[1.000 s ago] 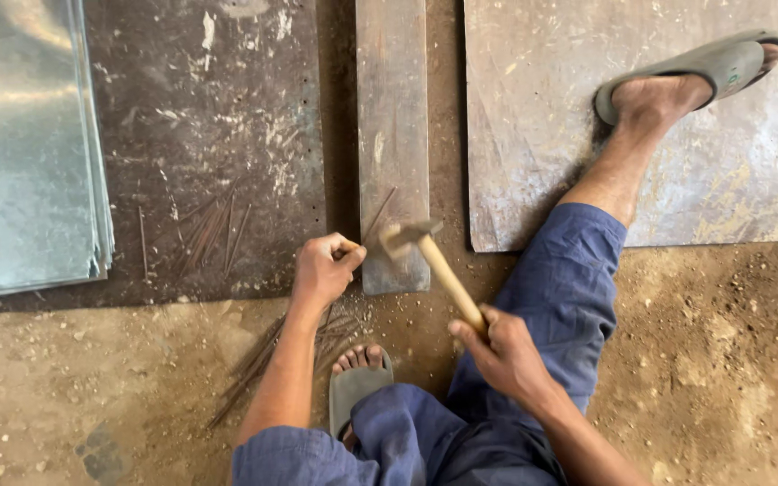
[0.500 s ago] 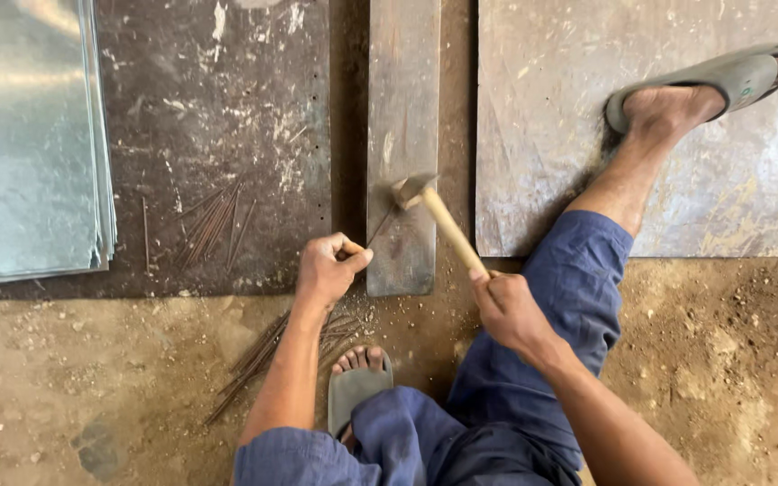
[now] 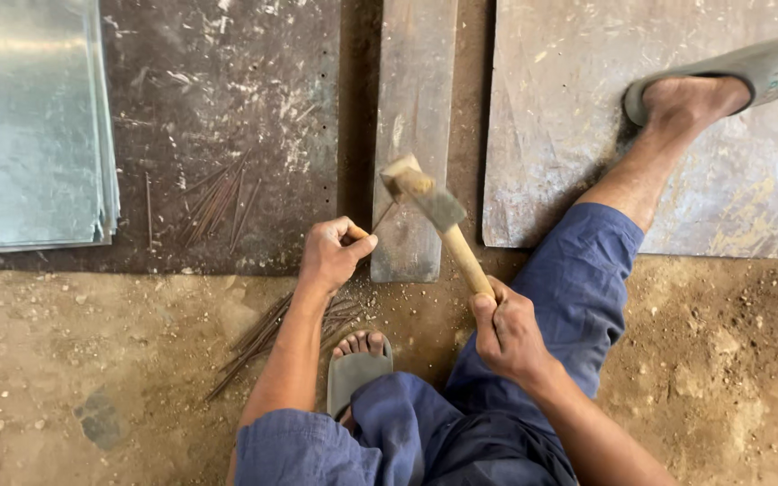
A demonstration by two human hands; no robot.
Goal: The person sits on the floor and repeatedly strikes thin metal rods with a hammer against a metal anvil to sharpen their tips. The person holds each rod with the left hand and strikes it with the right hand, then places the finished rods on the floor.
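My right hand [image 3: 503, 326] grips the wooden handle of a hammer [image 3: 429, 203], whose head hangs over a long narrow metal bar [image 3: 416, 108] lying on the ground. My left hand [image 3: 332, 255] pinches one end of a thin metal rod [image 3: 384, 215] that rests slanted on the bar's near left edge, just under the hammer head. I sit on the dirt in blue trousers, one sandalled foot [image 3: 357, 364] tucked under me and the other [image 3: 722, 85] stretched out on a metal sheet.
A stack of shiny metal sheets [image 3: 29, 126] lies at the left on a dark plate [image 3: 227, 99]. Thin rods are scattered on that plate [image 3: 218, 198] and piled on the dirt [image 3: 272, 337] by my left arm. A dull grey sheet [image 3: 587, 117] lies at the right.
The hammer has swung up and forward from its low position near the bar's end to above the bar. My left hand stays on the rod.
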